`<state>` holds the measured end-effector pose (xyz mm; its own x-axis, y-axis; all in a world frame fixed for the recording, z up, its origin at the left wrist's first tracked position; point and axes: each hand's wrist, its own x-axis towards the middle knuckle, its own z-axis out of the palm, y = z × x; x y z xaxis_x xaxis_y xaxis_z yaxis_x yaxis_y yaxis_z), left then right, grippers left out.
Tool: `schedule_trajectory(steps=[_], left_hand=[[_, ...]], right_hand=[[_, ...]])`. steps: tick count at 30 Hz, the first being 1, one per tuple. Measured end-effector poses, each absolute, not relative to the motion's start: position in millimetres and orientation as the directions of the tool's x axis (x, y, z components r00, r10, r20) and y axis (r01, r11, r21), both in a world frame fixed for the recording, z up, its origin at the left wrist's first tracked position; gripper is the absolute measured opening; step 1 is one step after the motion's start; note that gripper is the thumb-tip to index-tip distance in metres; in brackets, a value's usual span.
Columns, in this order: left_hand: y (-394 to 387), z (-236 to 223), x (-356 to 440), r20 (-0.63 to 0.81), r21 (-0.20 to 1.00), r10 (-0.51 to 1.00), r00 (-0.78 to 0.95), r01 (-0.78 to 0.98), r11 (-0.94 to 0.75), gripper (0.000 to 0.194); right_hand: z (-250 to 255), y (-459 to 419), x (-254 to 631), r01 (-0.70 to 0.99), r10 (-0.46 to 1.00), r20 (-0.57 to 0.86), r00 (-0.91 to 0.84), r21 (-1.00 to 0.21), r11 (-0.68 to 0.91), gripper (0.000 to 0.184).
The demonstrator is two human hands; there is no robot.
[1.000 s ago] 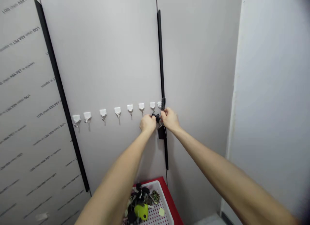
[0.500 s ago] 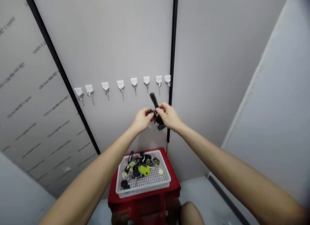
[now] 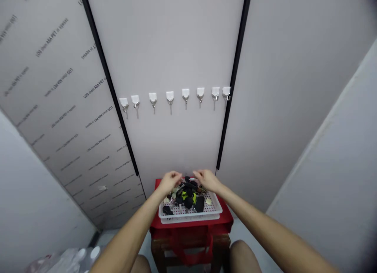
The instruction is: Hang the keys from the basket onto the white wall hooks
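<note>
Over the back part of a white plastic basket (image 3: 191, 217), my left hand (image 3: 171, 182) is held with its fingers loosely curved and nothing visible in them. Across from it, my right hand (image 3: 208, 180) hovers at the basket's back right, fingers apart and holding nothing I can see. Between and below the hands lies a pile of keys and key fobs (image 3: 188, 201), mostly black, with a yellow-green piece (image 3: 184, 195) among them. A flat black piece (image 3: 199, 204) rests at the pile's front right. Small pale yellow squares (image 3: 208, 201) lie on the basket's perforated floor.
The basket stands on a red cloth bag (image 3: 225, 222) over a dark wooden stool (image 3: 157, 247). Several white adhesive hooks (image 3: 170, 96) run in a row along the wall panel between two black strips (image 3: 232, 92). Bottles in plastic wrap (image 3: 73, 261) stand at lower left.
Both hands have come down from in front of the wall to the basket. The black keychain bunch they held is let go and lies on the pile. The view has shifted.
</note>
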<state>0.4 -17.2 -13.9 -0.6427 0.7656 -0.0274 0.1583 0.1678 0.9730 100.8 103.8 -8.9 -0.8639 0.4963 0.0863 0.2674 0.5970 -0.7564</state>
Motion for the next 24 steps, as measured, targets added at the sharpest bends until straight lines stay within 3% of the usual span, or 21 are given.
schedule_trajectory(steps=[3,5,8,13,24], left_hand=[[-16,34,-4,-0.069,0.978,0.837,-0.542,-0.204,-0.051,0.047],[-13,64,-3,0.005,0.945,0.897,-0.442,-0.291,-0.149,0.053],[-11,92,1,0.095,0.927,0.927,-0.363,-0.307,-0.215,0.056],[-15,95,4,0.103,0.932,0.931,-0.351,-0.292,-0.213,0.056],[-24,62,-6,0.0,0.975,0.876,-0.481,-0.195,-0.107,0.055]], right_hand=[[33,92,88,0.044,0.38,0.01,-0.925,-0.99,0.134,0.052],[62,85,82,-0.075,0.237,0.05,-0.97,-0.993,-0.096,0.054],[90,79,77,-0.15,0.118,0.125,-0.985,-0.96,-0.235,0.055],[98,74,78,-0.119,0.078,0.103,-0.992,-0.962,-0.245,0.055],[67,64,66,0.002,0.181,-0.01,-0.983,-0.999,-0.045,0.054]])
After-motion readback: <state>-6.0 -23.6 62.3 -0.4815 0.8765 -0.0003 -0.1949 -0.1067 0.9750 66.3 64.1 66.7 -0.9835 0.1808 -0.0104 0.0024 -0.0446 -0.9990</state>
